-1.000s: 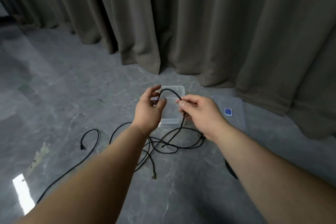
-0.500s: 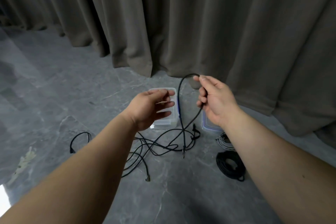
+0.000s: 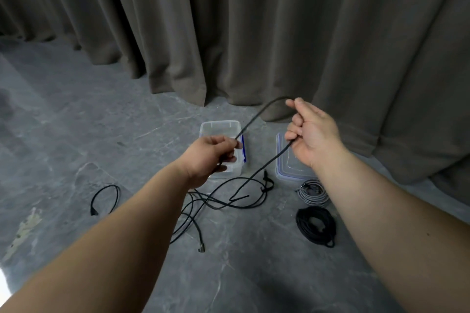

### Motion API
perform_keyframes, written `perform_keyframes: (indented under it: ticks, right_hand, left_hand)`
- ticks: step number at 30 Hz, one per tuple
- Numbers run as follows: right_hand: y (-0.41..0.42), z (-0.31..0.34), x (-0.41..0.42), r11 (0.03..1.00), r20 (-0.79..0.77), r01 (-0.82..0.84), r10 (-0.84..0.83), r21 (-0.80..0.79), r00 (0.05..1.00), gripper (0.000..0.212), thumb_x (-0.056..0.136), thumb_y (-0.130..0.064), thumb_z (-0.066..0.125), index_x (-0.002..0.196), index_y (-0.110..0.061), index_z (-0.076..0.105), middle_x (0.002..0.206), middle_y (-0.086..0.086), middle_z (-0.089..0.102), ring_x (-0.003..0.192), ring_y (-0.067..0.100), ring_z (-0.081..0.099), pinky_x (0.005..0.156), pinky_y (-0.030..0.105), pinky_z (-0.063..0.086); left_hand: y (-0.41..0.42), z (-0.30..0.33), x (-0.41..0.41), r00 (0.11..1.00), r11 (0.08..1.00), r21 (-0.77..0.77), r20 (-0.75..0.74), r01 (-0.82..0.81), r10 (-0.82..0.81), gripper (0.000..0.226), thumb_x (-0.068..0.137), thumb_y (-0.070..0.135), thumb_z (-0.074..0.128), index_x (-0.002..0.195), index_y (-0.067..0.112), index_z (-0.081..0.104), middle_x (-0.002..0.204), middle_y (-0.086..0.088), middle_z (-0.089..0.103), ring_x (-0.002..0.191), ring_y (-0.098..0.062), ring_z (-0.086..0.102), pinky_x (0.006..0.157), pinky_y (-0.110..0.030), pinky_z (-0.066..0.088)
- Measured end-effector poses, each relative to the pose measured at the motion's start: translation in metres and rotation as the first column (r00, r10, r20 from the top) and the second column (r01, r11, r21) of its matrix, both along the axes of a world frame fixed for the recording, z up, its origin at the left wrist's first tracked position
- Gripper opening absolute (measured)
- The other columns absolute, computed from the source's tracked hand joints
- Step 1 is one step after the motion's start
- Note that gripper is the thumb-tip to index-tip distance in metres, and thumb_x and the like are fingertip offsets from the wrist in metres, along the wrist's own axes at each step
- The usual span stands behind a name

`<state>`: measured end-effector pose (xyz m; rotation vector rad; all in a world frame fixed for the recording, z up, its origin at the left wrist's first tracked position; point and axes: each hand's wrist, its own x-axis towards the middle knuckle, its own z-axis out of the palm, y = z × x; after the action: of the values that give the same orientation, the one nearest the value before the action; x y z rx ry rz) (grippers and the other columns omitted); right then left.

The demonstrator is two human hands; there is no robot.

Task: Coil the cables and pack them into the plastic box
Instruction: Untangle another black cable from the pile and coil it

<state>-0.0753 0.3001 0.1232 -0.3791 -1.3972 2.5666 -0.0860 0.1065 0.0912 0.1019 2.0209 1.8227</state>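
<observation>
A long black cable (image 3: pixel 256 115) runs up from a loose tangle on the floor (image 3: pixel 223 198). My right hand (image 3: pixel 311 138) holds it raised, fingers curled round it, with a loop arching over the thumb. My left hand (image 3: pixel 209 157) pinches the same cable lower down, in front of the clear plastic box (image 3: pixel 220 127), which stands open on the floor. The box's clear lid (image 3: pixel 286 160) lies to its right, partly behind my right wrist.
A coiled grey cable (image 3: pixel 312 192) and a coiled black cable (image 3: pixel 315 227) lie on the floor at the right. One end of the loose cable curls at the left (image 3: pixel 105 199). Grey curtains (image 3: pixel 254 33) hang close behind the box. The floor is grey stone.
My right hand has lifted and drawn away to the right with the cable, stretching a span between both hands. My left hand now pinches the cable. The view has shifted to show the coils.
</observation>
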Motion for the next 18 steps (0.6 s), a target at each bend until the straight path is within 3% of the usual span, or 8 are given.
perform_keyframes:
  ticks: [3,6,9,12,13,15,18]
  right_hand:
    - [0.008,-0.003,-0.001,0.995,0.007,0.041,-0.042,0.087,0.999,0.02,0.098,-0.018,0.052,0.083,-0.012,0.063,0.045,-0.008,0.036,0.035,0.003,0.023,0.037,0.016,0.021]
    - [0.007,-0.011,-0.003,0.957,0.028,0.033,-0.043,0.289,0.999,0.024,0.096,-0.006,0.045,0.084,-0.014,0.064,0.055,-0.002,0.042,0.037,0.004,0.027,0.037,0.017,0.022]
    - [0.004,-0.023,-0.005,0.894,0.072,0.04,-0.08,0.446,0.994,0.027,0.094,-0.001,0.042,0.087,-0.022,0.058,0.067,0.002,0.055,0.041,0.006,0.04,0.038,0.018,0.031]
    - [0.003,-0.028,-0.005,0.892,0.083,0.1,-0.152,0.441,0.985,0.025,0.094,-0.001,0.045,0.086,-0.024,0.052,0.071,0.001,0.062,0.037,0.005,0.045,0.037,0.017,0.036]
    - [0.004,-0.027,-0.006,0.893,0.072,0.142,-0.19,0.427,0.979,0.024,0.094,-0.002,0.045,0.086,-0.024,0.052,0.072,0.001,0.062,0.036,0.004,0.044,0.036,0.016,0.035]
    - [0.007,-0.022,-0.008,0.897,0.035,0.239,-0.27,0.371,0.962,0.023,0.096,-0.003,0.046,0.086,-0.023,0.052,0.075,0.0,0.063,0.033,0.003,0.042,0.036,0.016,0.034]
    - [0.011,-0.016,-0.012,0.895,-0.024,0.345,-0.353,0.281,0.935,0.02,0.096,-0.004,0.047,0.084,-0.02,0.05,0.077,0.002,0.065,0.031,0.003,0.039,0.034,0.015,0.032]
  left_hand:
    - [-0.007,-0.003,0.0,0.994,0.996,0.091,0.102,0.019,-0.029,0.022,0.1,0.018,0.046,0.092,0.013,0.066,0.068,0.002,0.05,0.069,-0.011,0.055,0.076,-0.034,0.045]
    - [-0.005,0.004,-0.002,0.978,0.956,0.283,0.21,-0.075,0.014,0.021,0.1,0.018,0.044,0.09,0.015,0.063,0.067,0.004,0.049,0.062,-0.009,0.056,0.075,-0.033,0.05]
    - [-0.001,0.008,-0.007,0.95,0.863,0.475,0.312,-0.174,0.02,0.021,0.099,0.02,0.044,0.088,0.017,0.062,0.065,0.007,0.053,0.06,-0.006,0.062,0.076,-0.033,0.055]
    - [-0.001,0.01,-0.013,0.914,0.733,0.626,0.405,-0.264,-0.016,0.015,0.093,0.018,0.049,0.087,0.015,0.062,0.057,0.009,0.052,0.055,-0.004,0.06,0.068,-0.03,0.059]
    - [-0.001,0.009,-0.014,0.914,0.73,0.632,0.404,-0.26,-0.024,0.014,0.091,0.017,0.05,0.086,0.014,0.063,0.056,0.009,0.051,0.054,-0.004,0.059,0.067,-0.03,0.059]
    - [-0.001,0.005,-0.012,0.935,0.816,0.544,0.356,-0.196,-0.012,0.017,0.093,0.015,0.049,0.085,0.014,0.064,0.057,0.008,0.05,0.054,-0.005,0.057,0.072,-0.032,0.057]
    - [-0.001,-0.013,-0.011,0.992,0.983,0.154,0.096,-0.095,0.081,0.018,0.097,0.018,0.052,0.086,0.012,0.065,0.06,0.004,0.058,0.061,-0.009,0.06,0.076,-0.031,0.046]
